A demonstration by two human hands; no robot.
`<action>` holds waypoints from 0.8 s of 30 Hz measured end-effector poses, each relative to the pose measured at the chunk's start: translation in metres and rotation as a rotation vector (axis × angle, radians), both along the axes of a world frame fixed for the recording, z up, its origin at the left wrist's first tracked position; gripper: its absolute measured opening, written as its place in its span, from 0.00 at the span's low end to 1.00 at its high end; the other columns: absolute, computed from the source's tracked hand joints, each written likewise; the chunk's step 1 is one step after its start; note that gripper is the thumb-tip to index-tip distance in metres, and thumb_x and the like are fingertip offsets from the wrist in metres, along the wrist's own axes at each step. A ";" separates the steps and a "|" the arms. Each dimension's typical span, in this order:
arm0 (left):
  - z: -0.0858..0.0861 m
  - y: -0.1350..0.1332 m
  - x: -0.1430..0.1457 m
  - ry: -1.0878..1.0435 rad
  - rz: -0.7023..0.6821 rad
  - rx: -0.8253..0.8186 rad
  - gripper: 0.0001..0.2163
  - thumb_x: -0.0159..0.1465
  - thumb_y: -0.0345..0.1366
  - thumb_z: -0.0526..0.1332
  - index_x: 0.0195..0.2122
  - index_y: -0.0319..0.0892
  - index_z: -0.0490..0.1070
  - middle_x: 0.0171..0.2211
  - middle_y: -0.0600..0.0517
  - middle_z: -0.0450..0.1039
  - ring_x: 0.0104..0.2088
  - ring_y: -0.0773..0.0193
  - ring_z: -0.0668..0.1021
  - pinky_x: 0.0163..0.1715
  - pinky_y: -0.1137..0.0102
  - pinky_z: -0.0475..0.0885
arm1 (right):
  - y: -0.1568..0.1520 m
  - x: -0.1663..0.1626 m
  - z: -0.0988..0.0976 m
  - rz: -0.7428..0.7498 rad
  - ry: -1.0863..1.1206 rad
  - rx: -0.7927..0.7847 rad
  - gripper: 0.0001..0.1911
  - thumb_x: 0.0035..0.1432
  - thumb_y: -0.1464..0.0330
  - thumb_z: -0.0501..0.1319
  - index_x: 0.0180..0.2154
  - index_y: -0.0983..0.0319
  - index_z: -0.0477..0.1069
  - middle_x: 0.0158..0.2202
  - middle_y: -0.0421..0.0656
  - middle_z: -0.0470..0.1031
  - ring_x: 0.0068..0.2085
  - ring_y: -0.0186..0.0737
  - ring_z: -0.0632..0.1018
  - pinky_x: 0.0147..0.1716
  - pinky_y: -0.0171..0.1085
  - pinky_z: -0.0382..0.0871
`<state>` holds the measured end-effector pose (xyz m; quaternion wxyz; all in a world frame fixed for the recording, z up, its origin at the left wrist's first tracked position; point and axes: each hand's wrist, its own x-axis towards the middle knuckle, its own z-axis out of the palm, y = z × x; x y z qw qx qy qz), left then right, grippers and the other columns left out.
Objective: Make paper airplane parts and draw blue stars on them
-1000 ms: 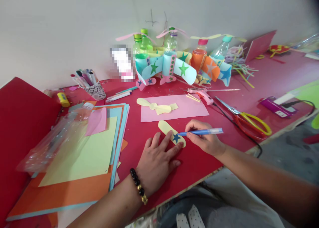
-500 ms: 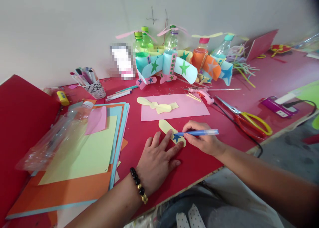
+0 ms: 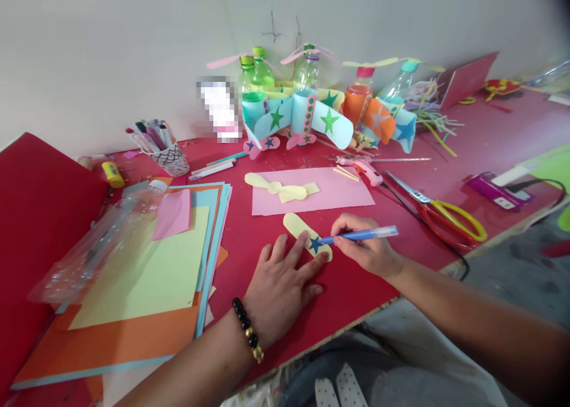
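Note:
A blue marker [image 3: 363, 234] is pinched in my right hand [image 3: 367, 247], its tip at the edge of a dark blue star [image 3: 315, 245]. That star sits on a rounded strip of pale yellow paper [image 3: 296, 224] lying on the red tabletop [image 3: 351, 294]. My left hand [image 3: 280, 285] lies spread, with fingertips pressing the strip down on both sides of the star. Just beyond, a yellow paper propeller [image 3: 285, 188] rests on a pink sheet [image 3: 338, 199].
Bottle planes with paper wings [image 3: 329, 122] line the wall. Scissors [image 3: 439, 214] and a pink glue gun [image 3: 365, 169] with its cord lie right. To the left are stacked coloured papers [image 3: 146, 282], a clear plastic bottle [image 3: 102, 241] and a pen cup [image 3: 171, 159].
The marker in my right hand has shifted slightly right and tilted up at its back end. My left hand and the yellow strip have stayed in place.

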<state>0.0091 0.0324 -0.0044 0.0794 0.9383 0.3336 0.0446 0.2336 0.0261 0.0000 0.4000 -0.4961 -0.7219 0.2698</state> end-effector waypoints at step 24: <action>0.001 0.000 0.000 -0.006 -0.006 -0.013 0.22 0.69 0.51 0.47 0.64 0.63 0.56 0.68 0.52 0.50 0.61 0.43 0.59 0.53 0.49 0.62 | 0.002 0.002 -0.002 -0.036 0.085 -0.054 0.06 0.61 0.68 0.57 0.32 0.61 0.68 0.25 0.38 0.68 0.25 0.33 0.67 0.25 0.34 0.60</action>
